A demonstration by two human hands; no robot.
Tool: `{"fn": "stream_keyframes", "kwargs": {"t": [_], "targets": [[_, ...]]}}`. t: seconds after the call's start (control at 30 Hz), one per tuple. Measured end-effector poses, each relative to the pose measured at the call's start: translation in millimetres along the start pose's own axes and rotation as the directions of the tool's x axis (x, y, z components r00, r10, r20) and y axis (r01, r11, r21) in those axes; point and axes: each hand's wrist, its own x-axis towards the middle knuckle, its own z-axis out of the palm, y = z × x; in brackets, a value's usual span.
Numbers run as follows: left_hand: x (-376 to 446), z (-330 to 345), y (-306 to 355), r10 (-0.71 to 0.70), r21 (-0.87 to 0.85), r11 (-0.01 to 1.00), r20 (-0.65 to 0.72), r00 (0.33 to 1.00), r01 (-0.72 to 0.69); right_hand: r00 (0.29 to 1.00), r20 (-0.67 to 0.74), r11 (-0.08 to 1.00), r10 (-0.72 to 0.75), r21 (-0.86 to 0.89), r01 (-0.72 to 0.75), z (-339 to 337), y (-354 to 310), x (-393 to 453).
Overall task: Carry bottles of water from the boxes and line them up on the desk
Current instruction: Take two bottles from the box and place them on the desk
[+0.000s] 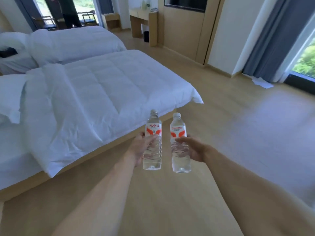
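Observation:
I hold two clear water bottles with white caps and red-and-white labels, upright in front of me above the wooden floor. My left hand (139, 147) grips the left bottle (153, 132) around its lower body. My right hand (192, 149) grips the right bottle (178, 133) the same way. The two bottles are side by side, a small gap between them. A light wooden desk (142, 16) stands far off against the back wall, with small items on top. No boxes are in view.
Two beds with white duvets fill the left side; the near bed (95, 92) has its corner just beyond the left bottle. Open wooden floor (238, 125) stretches to the right and ahead. Grey curtains (265, 48) and windows are on the right; a person stands far back left.

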Motion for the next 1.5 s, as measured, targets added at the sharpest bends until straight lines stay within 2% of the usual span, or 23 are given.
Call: {"fn": "stream_keyframes", "kwargs": {"t": [0.23, 0.33, 0.5, 0.7, 0.87, 1.03, 1.13, 1.33, 1.5], "targets": [[59.2, 122.8, 15.6, -0.016, 0.115, 0.993, 0.162, 0.987, -0.003, 0.976, -0.209, 0.994, -0.062, 0.080, 0.080, -112.9, -32.1, -35.6], [80.6, 164.8, 22.6, -0.014, 0.162, 0.986, 0.260, 0.966, -0.029, 0.967, -0.252, 0.982, -0.041, 0.170, 0.086, -144.5, -41.3, -46.5], [122.5, 223.4, 29.0, -0.052, 0.183, 0.983, 0.340, 0.939, -0.012, 0.950, -0.313, 0.949, 0.000, 0.298, 0.098, -194.0, -57.4, -53.8], [192.1, 269.0, 48.5, -0.084, 0.268, 0.963, 0.417, 0.905, -0.034, 0.938, -0.347, 0.936, -0.020, 0.324, 0.140, -241.7, -86.8, -20.9], [271.6, 293.5, 79.6, -0.076, 0.262, 0.964, 0.446, 0.892, -0.049, 0.938, -0.346, 0.948, -0.037, 0.285, 0.143, -276.7, -130.9, 30.9], [346.8, 313.9, 117.2, -0.084, 0.237, 0.971, 0.472, 0.878, -0.035, 0.919, -0.393, 0.928, 0.029, 0.352, 0.121, -313.3, -174.5, 80.5], [383.6, 328.1, 132.8, -0.106, 0.222, 0.975, 0.485, 0.868, -0.005, 0.900, -0.435, 0.912, 0.003, 0.370, 0.176, -331.2, -199.4, 104.1], [444.1, 365.8, 146.2, -0.105, 0.242, 0.970, 0.450, 0.887, -0.008, 0.874, -0.476, 0.781, -0.102, 0.505, 0.367, -386.0, -235.9, 139.2], [497.0, 412.6, 151.3, -0.130, 0.264, 0.964, 0.463, 0.877, 0.003, 0.884, -0.453, 0.790, -0.114, 0.498, 0.357, -439.1, -263.4, 167.0]]}}
